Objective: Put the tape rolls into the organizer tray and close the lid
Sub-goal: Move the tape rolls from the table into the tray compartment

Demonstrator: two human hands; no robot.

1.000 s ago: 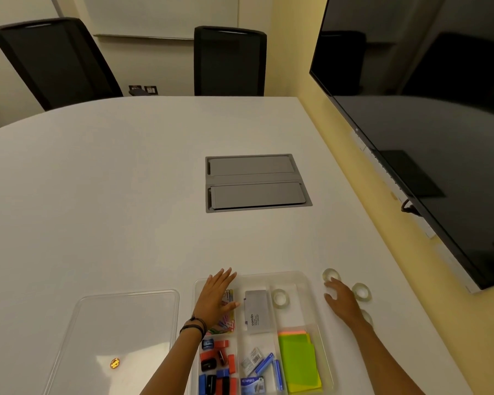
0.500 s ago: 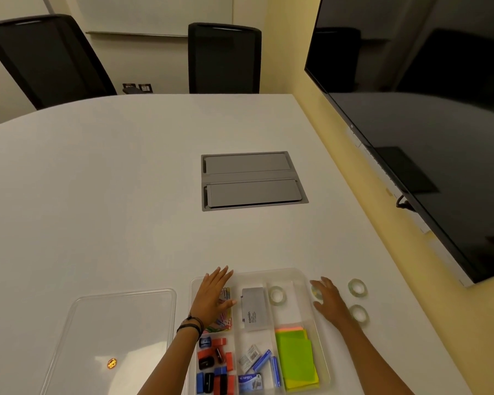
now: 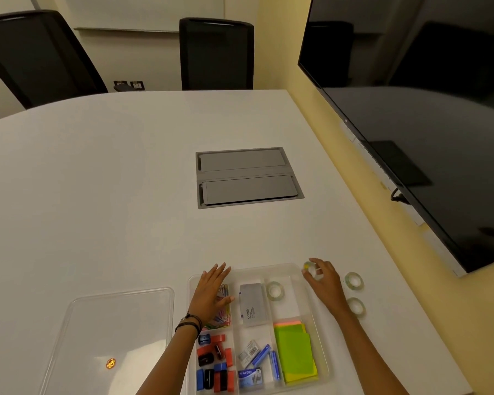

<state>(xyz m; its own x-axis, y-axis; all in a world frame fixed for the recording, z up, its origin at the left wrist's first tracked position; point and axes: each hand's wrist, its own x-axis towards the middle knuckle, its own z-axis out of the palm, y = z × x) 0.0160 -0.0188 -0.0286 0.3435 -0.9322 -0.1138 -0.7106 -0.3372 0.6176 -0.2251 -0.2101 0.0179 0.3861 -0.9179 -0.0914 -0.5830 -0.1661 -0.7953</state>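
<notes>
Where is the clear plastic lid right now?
The clear plastic lid lies flat on the white table, lower left in the head view, just left of the organizer tray.

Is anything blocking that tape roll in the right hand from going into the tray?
Nothing visible. The right hand holds a tape roll at the organizer tray far right corner; the compartment beside it holds only one tape roll, with room left.

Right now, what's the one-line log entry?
right hand: holds tape roll at tray edge | left hand: flat on tray | one roll inside | lid off
</notes>
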